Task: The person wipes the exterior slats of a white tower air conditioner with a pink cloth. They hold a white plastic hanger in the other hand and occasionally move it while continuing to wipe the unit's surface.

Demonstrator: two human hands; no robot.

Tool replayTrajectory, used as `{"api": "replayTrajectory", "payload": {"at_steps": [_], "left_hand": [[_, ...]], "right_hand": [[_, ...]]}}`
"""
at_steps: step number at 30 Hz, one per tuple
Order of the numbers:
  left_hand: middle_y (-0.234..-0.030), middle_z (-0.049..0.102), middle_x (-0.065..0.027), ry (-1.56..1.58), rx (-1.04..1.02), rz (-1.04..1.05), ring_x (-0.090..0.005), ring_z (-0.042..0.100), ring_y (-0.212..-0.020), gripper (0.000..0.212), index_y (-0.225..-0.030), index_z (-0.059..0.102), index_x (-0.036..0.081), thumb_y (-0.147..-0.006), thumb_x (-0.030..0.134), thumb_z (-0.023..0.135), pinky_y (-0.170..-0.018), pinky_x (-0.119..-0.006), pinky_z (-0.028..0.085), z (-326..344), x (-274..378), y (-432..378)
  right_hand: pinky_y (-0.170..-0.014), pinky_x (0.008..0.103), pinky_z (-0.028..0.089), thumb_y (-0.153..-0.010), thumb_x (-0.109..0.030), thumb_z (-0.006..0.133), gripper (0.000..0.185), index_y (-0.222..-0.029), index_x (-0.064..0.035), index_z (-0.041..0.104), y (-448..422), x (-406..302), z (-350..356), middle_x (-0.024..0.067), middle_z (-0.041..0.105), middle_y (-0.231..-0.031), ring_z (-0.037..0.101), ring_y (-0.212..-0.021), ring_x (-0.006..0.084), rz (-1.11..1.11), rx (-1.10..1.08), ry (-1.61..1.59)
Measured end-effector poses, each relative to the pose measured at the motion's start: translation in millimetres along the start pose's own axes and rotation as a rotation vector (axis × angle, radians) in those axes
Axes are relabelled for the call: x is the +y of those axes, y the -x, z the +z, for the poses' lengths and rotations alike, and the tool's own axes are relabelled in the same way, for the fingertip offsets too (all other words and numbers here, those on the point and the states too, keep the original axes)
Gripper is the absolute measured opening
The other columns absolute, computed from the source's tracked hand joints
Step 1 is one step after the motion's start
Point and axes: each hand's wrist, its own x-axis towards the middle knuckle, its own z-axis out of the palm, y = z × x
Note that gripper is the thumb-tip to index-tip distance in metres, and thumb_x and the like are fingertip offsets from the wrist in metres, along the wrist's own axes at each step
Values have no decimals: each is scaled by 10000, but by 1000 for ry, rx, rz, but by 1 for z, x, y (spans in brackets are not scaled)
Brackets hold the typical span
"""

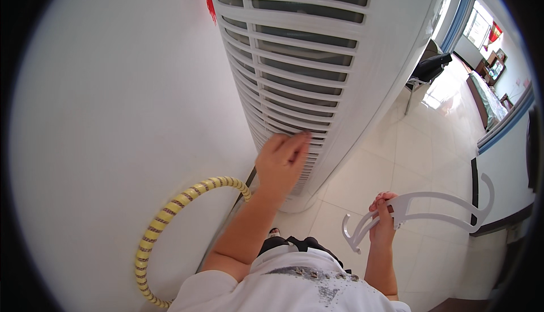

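Note:
My left hand reaches up to the grille of a tall white floor-standing air conditioner. Its fingers are bent together and slightly blurred in front of the lower slats; whether they touch a slat or pinch something small cannot be made out. Low on the right, my right hand grips a white plastic hanger-like frame near its middle. The frame has paired curved bars and hooked ends, and it stretches out to both sides of the hand, well apart from the air conditioner.
A yellow hoop with brown stripes leans on the white wall by my left arm. Light floor tiles run right toward a chair bearing a black bag, with a bed beyond.

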Motion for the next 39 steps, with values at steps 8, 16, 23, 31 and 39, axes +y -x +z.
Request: {"api": "replayTrajectory", "payload": {"at_steps": [8, 16, 23, 31, 39], "left_hand": [[-591, 487, -7, 388, -498, -9, -93, 491, -475, 84, -814, 648, 71, -737, 79, 680, -419, -234, 385, 34, 13, 64], [-683, 564, -44, 1145, -728, -963, -96, 536, -587, 132, -903, 563, 18, -895, 136, 504, -590, -214, 446, 37, 16, 104], [-699, 532, -77, 1536, -812, -874, -268, 610, -701, 310, -856, 525, 27, -934, 311, 427, -671, -340, 466, 34, 46, 109], [-838, 500, -28, 1433, -450, -966, -174, 570, -723, 247, -980, 458, 81, -891, 310, 485, -661, -329, 467, 14, 49, 124], [-997, 483, -55, 1130, -245, -926, -124, 529, -687, 114, -782, 493, 25, -847, 70, 411, -648, -284, 468, -17, 52, 130]], "right_hand": [[-645, 211, 393, -791, -7, 538, 283, -1065, -58, 484, 11, -2, -19, 24, 465, -915, 450, -760, 81, 25, 14, 194], [-690, 176, 394, -727, 59, 509, 604, -1301, -44, 354, 22, -24, -42, 14, 415, -1034, 435, -840, 68, -139, -154, 464], [-663, 242, 448, -700, 37, 609, 679, -1314, -56, 335, 24, -39, -55, 69, 489, -999, 477, -814, 115, -176, -175, 818], [-641, 237, 431, -730, 14, 603, 595, -1270, -60, 364, 17, -51, -56, 70, 529, -997, 494, -707, 103, 14, -434, 562], [-658, 300, 437, -835, -11, 374, 474, -1302, -81, 335, 13, -29, -47, 113, 526, -1073, 532, -706, 158, 461, -1121, -72]]}}
